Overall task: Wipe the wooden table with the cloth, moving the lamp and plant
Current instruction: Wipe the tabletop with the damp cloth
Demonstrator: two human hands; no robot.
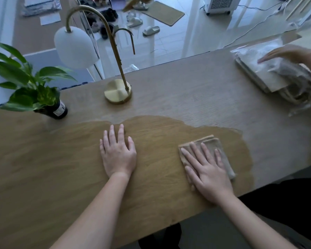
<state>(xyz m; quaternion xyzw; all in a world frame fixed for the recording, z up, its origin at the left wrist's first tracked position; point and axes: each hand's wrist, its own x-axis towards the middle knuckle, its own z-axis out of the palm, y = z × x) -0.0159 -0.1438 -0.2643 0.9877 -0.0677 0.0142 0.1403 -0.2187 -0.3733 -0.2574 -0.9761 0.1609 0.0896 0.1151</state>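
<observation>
1. The cloth (226,162) is pressed by the right hand (208,171), fingers straight and spread, near the table's (43,159) near edge; the left hand (118,155) lies flat, fingers apart.
2. Wiping is in hand; the lamp (118,91) and plant (34,90) are to be shifted next.

The wooden table (169,97) bears a folded cloth (211,142) under the right fingers (194,153). A brass lamp (118,91) and a bottled plant (32,87) stand beyond the left fingers (112,133).

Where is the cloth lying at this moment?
In the head view the cloth lies flat on the wooden table, right of centre, under the right hand, with the left hand flat on the wood to its left.
</observation>
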